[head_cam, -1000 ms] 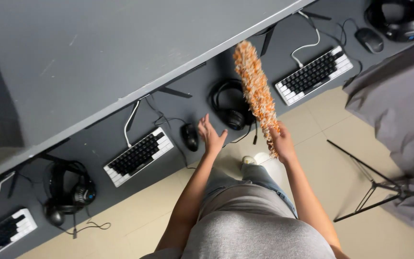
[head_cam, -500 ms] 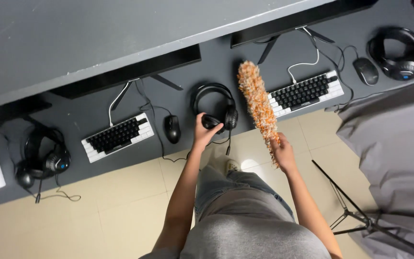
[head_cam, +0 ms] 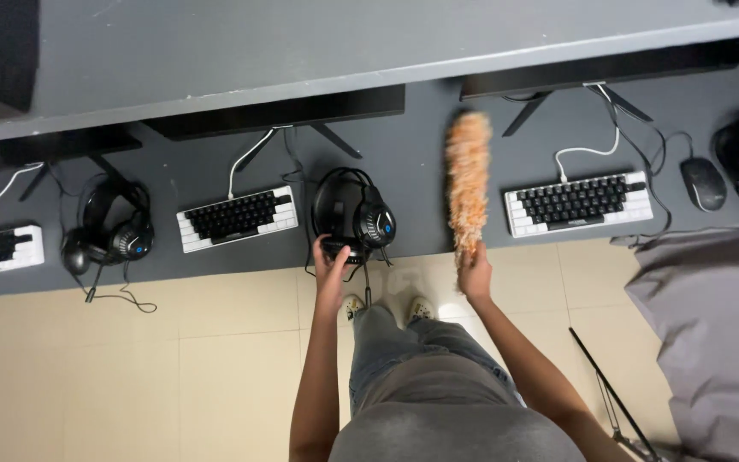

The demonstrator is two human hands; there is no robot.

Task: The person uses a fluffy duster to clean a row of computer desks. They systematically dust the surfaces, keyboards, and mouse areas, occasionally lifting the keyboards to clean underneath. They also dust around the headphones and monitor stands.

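A long dark grey desk (head_cam: 421,162) runs across the view, with a cream tiled floor (head_cam: 173,359) below it. A grey cloth (head_cam: 712,342) covers something well to the right of the right hand. On the desk, the black headset (head_cam: 354,214) lies just above the left hand, and the fluffy orange duster (head_cam: 468,188) stands up from the right hand, its head resting over the desk between the headset and a white keyboard with black keys (head_cam: 579,201). A second keyboard (head_cam: 237,218) sits left of the left hand, and another headset (head_cam: 113,231) lies farther left. A black mouse (head_cam: 703,184) lies well right of the duster.

The right hand (head_cam: 475,278) is closed around the duster's handle. The left hand (head_cam: 331,265) has its fingers curled onto the lower rim of the black headset, gripping its edge.
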